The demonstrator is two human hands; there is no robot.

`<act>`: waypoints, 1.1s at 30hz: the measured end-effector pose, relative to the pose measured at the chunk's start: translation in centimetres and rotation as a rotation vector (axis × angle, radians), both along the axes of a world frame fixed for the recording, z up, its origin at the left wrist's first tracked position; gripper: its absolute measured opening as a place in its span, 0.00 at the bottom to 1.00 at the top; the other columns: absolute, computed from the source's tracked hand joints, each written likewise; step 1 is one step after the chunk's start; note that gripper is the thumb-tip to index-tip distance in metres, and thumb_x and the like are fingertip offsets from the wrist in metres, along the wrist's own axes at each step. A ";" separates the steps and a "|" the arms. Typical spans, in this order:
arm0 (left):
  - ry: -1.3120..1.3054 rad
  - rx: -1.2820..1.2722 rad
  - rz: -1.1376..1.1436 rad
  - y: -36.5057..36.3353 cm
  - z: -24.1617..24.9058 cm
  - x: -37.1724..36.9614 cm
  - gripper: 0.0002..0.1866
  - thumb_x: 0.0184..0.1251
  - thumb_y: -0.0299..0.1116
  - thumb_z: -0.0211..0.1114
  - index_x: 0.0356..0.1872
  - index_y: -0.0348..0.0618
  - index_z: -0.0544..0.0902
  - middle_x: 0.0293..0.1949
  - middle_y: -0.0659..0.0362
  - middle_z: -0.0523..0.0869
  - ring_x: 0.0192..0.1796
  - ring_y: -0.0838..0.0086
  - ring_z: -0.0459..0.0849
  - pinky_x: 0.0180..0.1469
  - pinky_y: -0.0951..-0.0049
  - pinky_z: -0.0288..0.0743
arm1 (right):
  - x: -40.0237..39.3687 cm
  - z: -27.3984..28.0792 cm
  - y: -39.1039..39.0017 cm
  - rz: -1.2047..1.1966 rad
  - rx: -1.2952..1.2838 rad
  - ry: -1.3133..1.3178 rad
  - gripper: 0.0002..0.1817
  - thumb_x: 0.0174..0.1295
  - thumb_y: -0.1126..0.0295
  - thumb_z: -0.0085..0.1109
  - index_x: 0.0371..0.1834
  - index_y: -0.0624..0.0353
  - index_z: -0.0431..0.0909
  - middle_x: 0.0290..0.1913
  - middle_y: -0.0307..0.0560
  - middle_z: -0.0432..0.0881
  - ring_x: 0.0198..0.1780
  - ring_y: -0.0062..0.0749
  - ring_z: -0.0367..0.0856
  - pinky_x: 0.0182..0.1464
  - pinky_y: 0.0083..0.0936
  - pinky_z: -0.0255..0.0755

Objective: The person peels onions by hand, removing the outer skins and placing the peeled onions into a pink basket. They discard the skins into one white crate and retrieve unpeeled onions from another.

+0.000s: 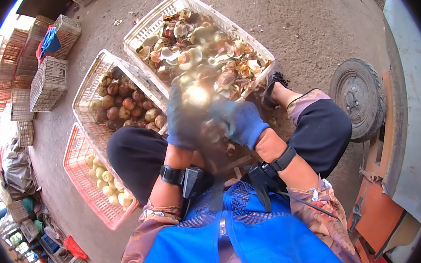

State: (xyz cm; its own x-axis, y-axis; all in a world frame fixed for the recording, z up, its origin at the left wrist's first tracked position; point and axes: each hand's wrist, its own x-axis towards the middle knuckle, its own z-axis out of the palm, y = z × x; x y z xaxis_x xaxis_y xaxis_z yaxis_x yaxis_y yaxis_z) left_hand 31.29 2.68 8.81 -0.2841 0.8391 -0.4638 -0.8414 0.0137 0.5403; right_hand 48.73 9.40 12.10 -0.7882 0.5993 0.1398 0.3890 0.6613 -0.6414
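Note:
My left hand (180, 121), in a blue glove, is raised between my knees in front of the crates, with one digit pointing up. My right hand (245, 123), also in a blue glove, is beside it with its fingers curled inward. Both look closed, but a bright, blurry smear covers the space between them and hides what they hold. Beyond the hands stands a white crate (144, 37) with peels (196, 52) in it. To the left, another white crate (83, 95) holds round reddish-brown produce (127, 103).
A red crate (81, 168) with pale peeled pieces (107, 178) stands by my left knee. Stacked crates (50, 83) line the far left. On the right are a wheel (358, 99) and an orange metal frame (376, 212).

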 end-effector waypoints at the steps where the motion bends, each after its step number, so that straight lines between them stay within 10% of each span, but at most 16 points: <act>1: 0.000 0.001 0.000 0.0 0.1 0.1 0.26 0.69 0.57 0.63 0.58 0.48 0.78 0.46 0.58 0.86 0.46 0.67 0.85 0.42 0.64 0.80 | -0.1 0.4 0.1 0.016 0.042 -0.080 0.09 0.60 0.64 0.60 0.41 0.52 0.76 0.35 0.50 0.82 0.37 0.46 0.84 0.37 0.42 0.76; 10: -0.060 0.052 0.013 -1.0 -2.1 -0.6 0.24 0.72 0.52 0.62 0.58 0.47 0.78 0.47 0.58 0.86 0.45 0.68 0.85 0.42 0.66 0.82 | -2.1 -2.7 -1.2 -0.167 0.020 -0.087 0.08 0.59 0.65 0.60 0.39 0.53 0.78 0.35 0.49 0.82 0.40 0.46 0.83 0.41 0.40 0.76; 12: 0.637 0.249 -0.106 -2.5 -5.0 -1.0 0.12 0.72 0.36 0.59 0.49 0.41 0.80 0.38 0.58 0.84 0.33 0.73 0.81 0.35 0.75 0.75 | -2.0 -4.6 -1.2 -0.185 0.016 0.013 0.06 0.60 0.66 0.59 0.38 0.53 0.79 0.35 0.49 0.82 0.41 0.46 0.82 0.43 0.39 0.75; 15: 0.711 0.310 -0.195 -3.1 -6.0 -1.6 0.12 0.65 0.29 0.60 0.48 0.40 0.80 0.39 0.56 0.84 0.38 0.72 0.81 0.39 0.74 0.76 | -1.4 -5.8 -0.5 0.029 -0.213 0.143 0.04 0.60 0.69 0.56 0.32 0.53 0.80 0.35 0.49 0.82 0.41 0.44 0.80 0.44 0.34 0.74; 16: 0.709 0.313 -0.194 -3.0 -5.8 -1.5 0.12 0.65 0.29 0.60 0.48 0.40 0.80 0.39 0.56 0.84 0.38 0.72 0.81 0.39 0.74 0.76 | -1.5 -4.5 -0.4 0.047 0.092 -0.056 0.04 0.60 0.70 0.55 0.31 0.52 0.80 0.35 0.49 0.82 0.41 0.43 0.80 0.42 0.33 0.74; 18: 0.390 0.118 -0.055 -2.3 -5.3 -1.5 0.17 0.67 0.37 0.61 0.52 0.40 0.79 0.43 0.53 0.85 0.43 0.66 0.83 0.44 0.66 0.78 | -0.7 -3.0 0.3 0.061 0.400 -0.258 0.05 0.59 0.71 0.54 0.29 0.51 0.80 0.36 0.49 0.83 0.41 0.42 0.81 0.41 0.32 0.74; 20: 0.074 -0.077 0.084 -1.8 -4.0 -1.7 0.23 0.69 0.46 0.61 0.56 0.39 0.78 0.47 0.51 0.85 0.47 0.59 0.84 0.49 0.59 0.80 | 0.8 -2.5 1.3 -0.369 -0.708 0.211 0.05 0.60 0.71 0.54 0.31 0.51 0.80 0.41 0.50 0.84 0.43 0.42 0.82 0.40 0.32 0.75; 23: -0.245 -0.278 0.209 -1.1 -1.6 -1.0 0.29 0.72 0.54 0.61 0.60 0.39 0.77 0.52 0.49 0.86 0.52 0.53 0.86 0.55 0.51 0.82 | 0.7 -5.5 1.5 -0.121 -0.423 0.450 0.06 0.65 0.71 0.53 0.36 0.53 0.81 0.45 0.50 0.84 0.44 0.42 0.83 0.42 0.34 0.78; 27: -0.298 0.188 -0.088 -0.3 4.0 1.8 0.25 0.72 0.45 0.64 0.61 0.39 0.76 0.56 0.49 0.83 0.52 0.57 0.85 0.56 0.61 0.80 | -0.3 -5.0 1.5 -0.162 -0.292 0.500 0.07 0.67 0.71 0.53 0.41 0.56 0.81 0.50 0.51 0.83 0.48 0.43 0.83 0.47 0.35 0.79; 29: 1.226 0.190 -0.374 -1.0 1.5 0.7 0.21 0.68 0.35 0.66 0.59 0.37 0.77 0.53 0.50 0.84 0.49 0.63 0.85 0.51 0.65 0.81 | -0.5 -3.8 1.7 -0.191 -0.357 0.402 0.09 0.67 0.72 0.56 0.46 0.58 0.82 0.52 0.53 0.84 0.51 0.44 0.83 0.50 0.32 0.80; 33: 1.349 0.193 -0.364 -1.5 0.2 0.7 0.20 0.60 0.23 0.64 0.55 0.34 0.78 0.45 0.56 0.85 0.42 0.75 0.85 0.37 0.71 0.82 | -0.1 -4.6 2.0 -0.267 -0.469 0.541 0.10 0.66 0.72 0.57 0.48 0.59 0.83 0.53 0.55 0.84 0.51 0.47 0.84 0.52 0.33 0.79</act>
State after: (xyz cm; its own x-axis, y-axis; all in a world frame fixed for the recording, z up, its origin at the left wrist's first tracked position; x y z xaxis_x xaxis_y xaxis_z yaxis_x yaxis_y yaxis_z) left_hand 31.99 1.19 8.96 -0.1675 0.9790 0.1161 0.3514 -0.0507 0.9349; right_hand 48.67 11.38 7.49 -0.5018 0.8520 0.1492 0.0489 0.2002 -0.9785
